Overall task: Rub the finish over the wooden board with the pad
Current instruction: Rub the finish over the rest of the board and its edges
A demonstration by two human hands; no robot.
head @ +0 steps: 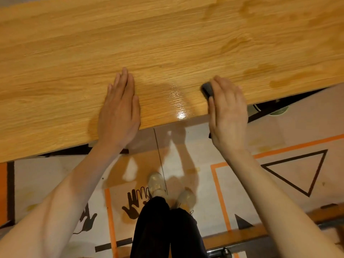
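left hand flat on board | right hand grips pad (near edge)

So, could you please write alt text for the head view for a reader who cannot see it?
The right hand holds a dark pad on a wooden board near its front edge, beside a glossy wet patch. The left hand lies flat on the board.

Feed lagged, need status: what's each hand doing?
Left hand: open, flat on the wooden board.
Right hand: gripping the dark pad on the board.
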